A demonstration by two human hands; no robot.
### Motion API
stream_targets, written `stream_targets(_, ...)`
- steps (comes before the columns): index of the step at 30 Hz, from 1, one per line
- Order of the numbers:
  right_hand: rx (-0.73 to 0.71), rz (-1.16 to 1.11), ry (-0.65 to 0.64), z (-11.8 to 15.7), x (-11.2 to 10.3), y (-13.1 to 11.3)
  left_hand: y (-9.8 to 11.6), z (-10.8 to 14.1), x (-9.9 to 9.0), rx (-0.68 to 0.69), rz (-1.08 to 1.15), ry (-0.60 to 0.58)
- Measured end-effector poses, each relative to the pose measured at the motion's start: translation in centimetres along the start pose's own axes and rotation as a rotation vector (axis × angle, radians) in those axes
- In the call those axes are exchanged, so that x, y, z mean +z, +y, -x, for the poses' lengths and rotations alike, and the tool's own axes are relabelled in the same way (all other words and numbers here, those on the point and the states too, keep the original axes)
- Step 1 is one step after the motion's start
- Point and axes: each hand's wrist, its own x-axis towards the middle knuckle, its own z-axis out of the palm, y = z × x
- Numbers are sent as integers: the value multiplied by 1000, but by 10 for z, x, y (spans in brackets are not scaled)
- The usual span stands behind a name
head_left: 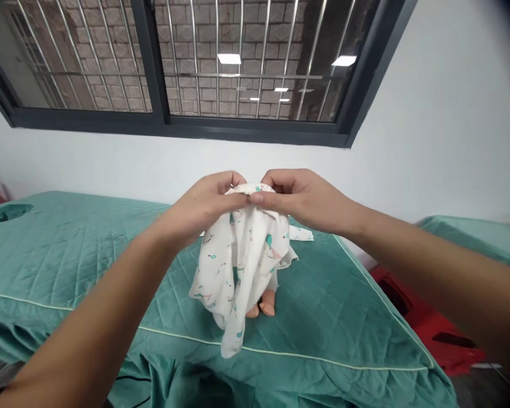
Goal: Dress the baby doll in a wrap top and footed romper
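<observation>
White cloth with small green and pink prints, which looks like a baby garment (255,243), hangs in loose folds between my hands. My left hand (212,198) pinches its upper edge from the left. From the right, my right hand (297,195) grips the same edge, the two thumbs nearly touching. Below the cloth, the small feet of a baby doll (268,302) stick out on the green bed cover; the rest of the doll is hidden. Another piece of the printed cloth (301,233) lies behind, to the right.
A quilted green cover (89,249) with pale piping spreads over the bed, which has a hole at its far left. Behind stand a white wall (110,156) and a barred window (255,127). Red plastic objects (442,345) sit low on the right, beside another green-covered surface (471,235).
</observation>
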Motion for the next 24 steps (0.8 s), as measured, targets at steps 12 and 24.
stream_targets(12, 300, -430, -22, 22, 12, 73, -86, 14, 21, -264, 568, -136)
stream_targets(24, 378, -775, 169, 41, 48, 93, -107, 39, 38, -421, 573, -444)
